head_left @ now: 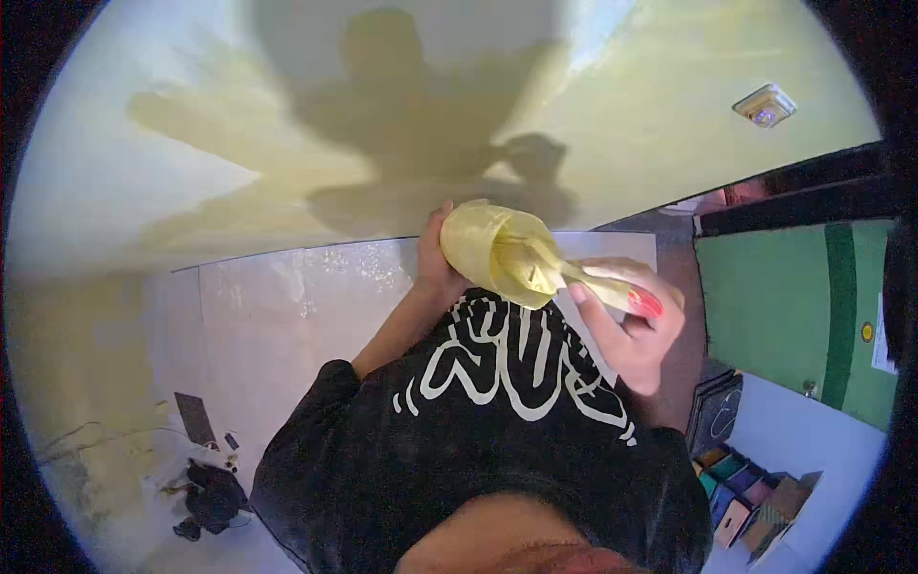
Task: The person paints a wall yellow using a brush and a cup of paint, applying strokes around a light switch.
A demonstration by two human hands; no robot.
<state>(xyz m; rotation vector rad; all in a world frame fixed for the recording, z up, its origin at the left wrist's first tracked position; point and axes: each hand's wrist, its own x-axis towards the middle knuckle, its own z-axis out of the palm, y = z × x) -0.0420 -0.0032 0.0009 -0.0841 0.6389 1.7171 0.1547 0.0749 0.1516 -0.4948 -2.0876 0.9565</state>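
My left hand (438, 253) is wrapped round the side of a pale yellow cup-like container (470, 236), which is tilted so that its mouth faces right and toward me. Out of that mouth comes a paintbrush (602, 283) with a yellow-smeared handle and a bright red end. My right hand (636, 330) grips this handle, fingers closed, just right of the container's rim. The brush's lower end sits inside the container, and its bristles are not clear to see. Both hands are in front of my black, white-printed shirt, close to a wall (669, 124) streaked with yellow.
On the wall at upper right is a square switch-like fixture (765, 105). A green door (765, 297) stands at the right. Several boxes and books (741, 488) are stacked at lower right. Dark cloth or a bag (215, 497) and cables lie on the pale floor at lower left.
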